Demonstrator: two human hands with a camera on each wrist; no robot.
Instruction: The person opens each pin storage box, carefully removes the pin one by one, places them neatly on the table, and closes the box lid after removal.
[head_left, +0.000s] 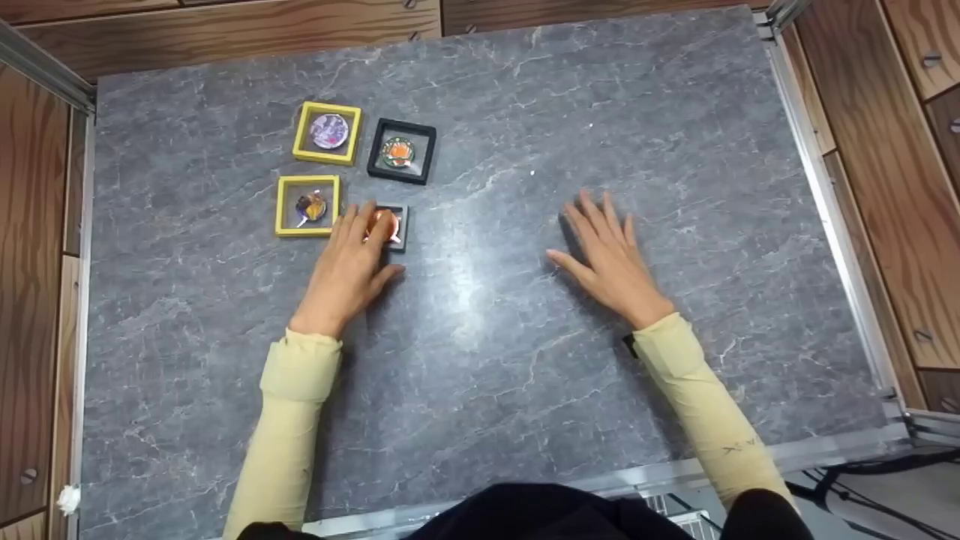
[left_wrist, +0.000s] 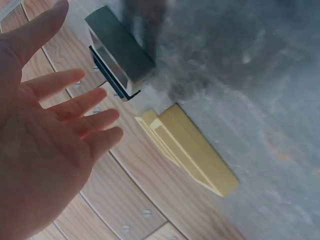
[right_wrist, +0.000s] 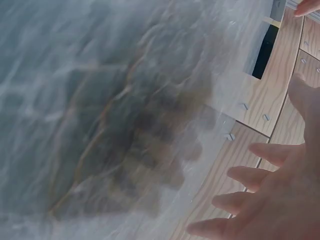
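- Head view: left hand (head_left: 345, 259) palm down, fingers extended and slightly parted, thumb out to the side; no grip closed on anything. Fingertips lie across the dark grey square frame with a clear pane (head_left: 404, 229); whether they touch it, cannot tell.
- Right hand (head_left: 611, 259): fingers straight and fanned wide, thumb well apart; over the grey, white-veined tabletop (head_left: 525, 397), well to the right of the frames.
- Left wrist view: palm side visible, fingers loosely stretched, thumb apart from them; two dark frames and two yellow ones just beyond.
- Dark grey frame: on the tabletop, just right of the lower yellow frame, below the black one. Holds a red-orange round piece (head_left: 393, 223), partly hidden by fingers.
- Upper yellow square frame (head_left: 302, 131): a round lilac-and-white piece (head_left: 329, 131) inside.
- Black square frame (head_left: 430, 154), sitting slightly askew: a round green-rimmed piece with an orange centre (head_left: 399, 151).
- Lower yellow square frame (head_left: 281, 206): a small orange-and-purple piece (head_left: 311, 205) with a white tip pointing down-left.
- Dark grey frame's right edge plain to see; left portion covered by the hand.
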